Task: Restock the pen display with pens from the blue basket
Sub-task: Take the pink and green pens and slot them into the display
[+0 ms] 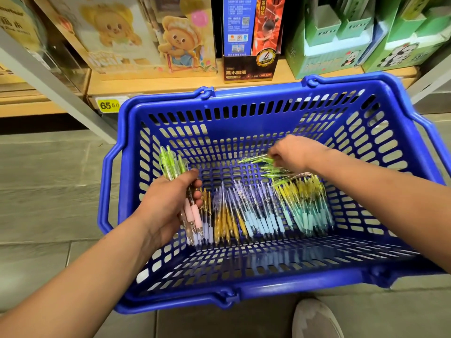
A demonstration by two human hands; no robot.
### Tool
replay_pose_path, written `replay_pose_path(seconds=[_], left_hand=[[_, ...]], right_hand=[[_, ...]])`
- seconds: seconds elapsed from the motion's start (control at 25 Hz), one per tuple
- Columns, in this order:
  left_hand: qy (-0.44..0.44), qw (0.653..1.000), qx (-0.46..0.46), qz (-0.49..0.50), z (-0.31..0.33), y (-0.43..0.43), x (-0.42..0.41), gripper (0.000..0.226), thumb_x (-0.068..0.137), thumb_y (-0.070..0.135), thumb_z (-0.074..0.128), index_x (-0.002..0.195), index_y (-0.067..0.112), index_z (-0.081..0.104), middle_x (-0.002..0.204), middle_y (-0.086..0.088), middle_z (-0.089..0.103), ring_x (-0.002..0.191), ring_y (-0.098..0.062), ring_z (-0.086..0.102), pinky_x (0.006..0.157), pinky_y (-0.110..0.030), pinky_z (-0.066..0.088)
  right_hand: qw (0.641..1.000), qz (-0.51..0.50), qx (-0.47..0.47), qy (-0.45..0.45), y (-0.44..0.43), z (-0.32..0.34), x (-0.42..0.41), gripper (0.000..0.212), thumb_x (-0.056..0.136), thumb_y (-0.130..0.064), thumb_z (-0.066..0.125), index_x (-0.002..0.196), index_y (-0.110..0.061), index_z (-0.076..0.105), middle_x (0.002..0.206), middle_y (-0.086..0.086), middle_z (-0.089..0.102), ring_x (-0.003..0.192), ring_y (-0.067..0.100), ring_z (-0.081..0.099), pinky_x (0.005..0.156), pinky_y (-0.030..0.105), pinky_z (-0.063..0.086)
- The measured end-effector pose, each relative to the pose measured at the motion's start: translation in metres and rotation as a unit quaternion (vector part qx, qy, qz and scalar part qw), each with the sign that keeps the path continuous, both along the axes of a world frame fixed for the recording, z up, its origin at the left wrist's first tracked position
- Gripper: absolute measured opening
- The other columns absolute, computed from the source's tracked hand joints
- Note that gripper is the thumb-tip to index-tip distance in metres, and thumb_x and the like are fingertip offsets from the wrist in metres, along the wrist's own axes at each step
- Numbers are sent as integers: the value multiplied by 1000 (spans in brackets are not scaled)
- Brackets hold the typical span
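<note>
A blue plastic basket (390,152) stands on the floor below me. On its bottom lie several pens (263,211) in rows: purple and yellow tops, with amber, light blue and teal grips. My left hand (168,203) is inside the basket at its left side and grips a bundle of green-topped pens (170,164) with pink grips. My right hand (292,152) reaches toward the far side and pinches a green pen (251,159) lifted off the loose green ones. The pen display is not in view.
Past the basket runs a wooden shelf (156,86) with a yellow price tag (108,105), bear-print boxes (136,37), a pencil box (251,40) and green panda boxes (353,45). A grey shelf post (61,93) slants at left. My shoe (317,320) is at bottom right.
</note>
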State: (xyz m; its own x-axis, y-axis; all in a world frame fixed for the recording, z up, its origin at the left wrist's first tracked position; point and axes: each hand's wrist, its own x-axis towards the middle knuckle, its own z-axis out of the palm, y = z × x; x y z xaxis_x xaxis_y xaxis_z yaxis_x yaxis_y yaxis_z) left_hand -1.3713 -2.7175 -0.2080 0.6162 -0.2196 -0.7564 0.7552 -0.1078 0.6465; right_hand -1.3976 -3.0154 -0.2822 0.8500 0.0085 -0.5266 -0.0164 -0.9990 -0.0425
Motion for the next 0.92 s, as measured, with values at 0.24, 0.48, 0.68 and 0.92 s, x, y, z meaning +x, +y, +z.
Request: replay_pose_path(seconds=[0.24,0.48,0.68,0.92], left_hand=[[-16,999,-18,30,-1,-5,-3,32,103,23,59,123,-2,59,97,-13,80,84,-26,79,63,-34,64],[-7,999,-19,28,3,3,-4,52,101,40,59,126,-5,52,102,-25,77,95,-38,77,75,-50,65],[-5,1000,-22,21,6,3,-5,43,101,37,59,112,-4,66,90,-24,77,75,-29,77,65,-42,66],[21,998,-40,-38,10,5,0,30,97,19,64,112,-7,68,88,-18,77,67,-20,72,58,-32,64]], right_hand=[[932,-122,336,-54,85,42,7,9,93,-35,68,99,-29,69,83,-8,74,77,9,72,72,23,60],[808,-270,523,-39,137,57,8,22,82,-18,83,98,-12,69,80,2,78,70,16,76,72,33,64],[768,-254,586,-35,148,56,0,20,85,-8,78,101,-16,69,84,-5,78,71,15,76,63,27,62],[830,-195,515,-90,130,49,1,44,76,-28,86,108,-32,56,93,-10,71,68,-4,64,63,20,54]])
